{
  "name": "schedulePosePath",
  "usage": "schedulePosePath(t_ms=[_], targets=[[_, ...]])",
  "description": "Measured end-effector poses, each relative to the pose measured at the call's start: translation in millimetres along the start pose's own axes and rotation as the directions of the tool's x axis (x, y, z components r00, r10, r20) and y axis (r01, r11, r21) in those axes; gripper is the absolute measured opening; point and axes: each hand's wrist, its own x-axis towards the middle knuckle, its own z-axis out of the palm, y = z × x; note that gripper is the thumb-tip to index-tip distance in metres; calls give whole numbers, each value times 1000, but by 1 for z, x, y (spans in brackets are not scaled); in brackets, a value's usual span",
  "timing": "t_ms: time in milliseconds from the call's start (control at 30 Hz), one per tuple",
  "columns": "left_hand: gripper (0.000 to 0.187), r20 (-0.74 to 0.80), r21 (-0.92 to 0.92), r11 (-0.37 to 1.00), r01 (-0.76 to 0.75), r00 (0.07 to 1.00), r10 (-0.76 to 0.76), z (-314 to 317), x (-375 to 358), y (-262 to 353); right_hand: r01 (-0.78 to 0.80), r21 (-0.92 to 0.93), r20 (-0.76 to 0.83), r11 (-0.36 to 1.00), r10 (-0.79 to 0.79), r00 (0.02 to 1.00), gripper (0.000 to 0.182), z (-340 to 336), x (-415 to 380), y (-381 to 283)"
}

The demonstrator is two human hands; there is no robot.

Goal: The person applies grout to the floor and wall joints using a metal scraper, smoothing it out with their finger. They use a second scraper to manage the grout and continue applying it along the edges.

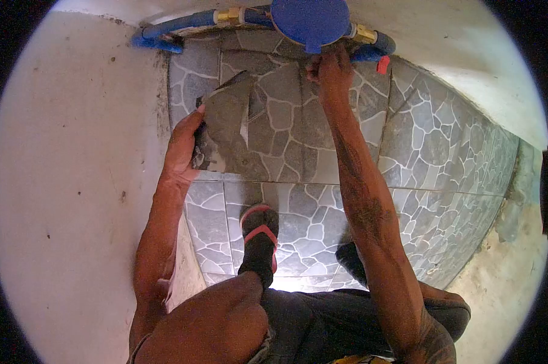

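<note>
A flat grey slab with jagged edges and pale patches point(228, 121), like a broken piece of tile, is in my left hand point(184, 142). I grip it by its left edge over the patterned floor. My right hand point(333, 71) reaches to the wall, just beneath the round blue cover point(310, 21) of what looks like a water meter. Its fingers are curled in; whatever they hold is hidden. Blue pipe point(186, 25) with a brass fitting point(229, 16) runs left of the cover, and another brass fitting point(363, 34) sits on its right.
Grey stone-patterned tiles point(431, 145) cover the floor. A white wall point(73, 182) stands close on the left, and another wall point(456, 54) rises at the back right. A red tab point(383, 64) hangs by the right pipe. My foot in a flip-flop point(262, 227) rests below the slab.
</note>
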Motion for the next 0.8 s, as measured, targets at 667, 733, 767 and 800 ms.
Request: schedulePosePath(t_ms=[667,733,767,800], targets=[[38,36,-93,995,-37,999,41,3,-3,6,573,-606,318,552,-493,810,23,4,57,53],[38,18,-91,995,-50,999,51,5,-3,7,359,-556,260,750,-254,932,21,17,28,9],[38,6,-92,994,-54,998,55,6,-4,8,338,-586,227,736,-251,941,20,18,23,1],[39,12,-102,994,-46,999,48,6,-5,9,314,-615,195,723,-247,949,19,19,18,-5]])
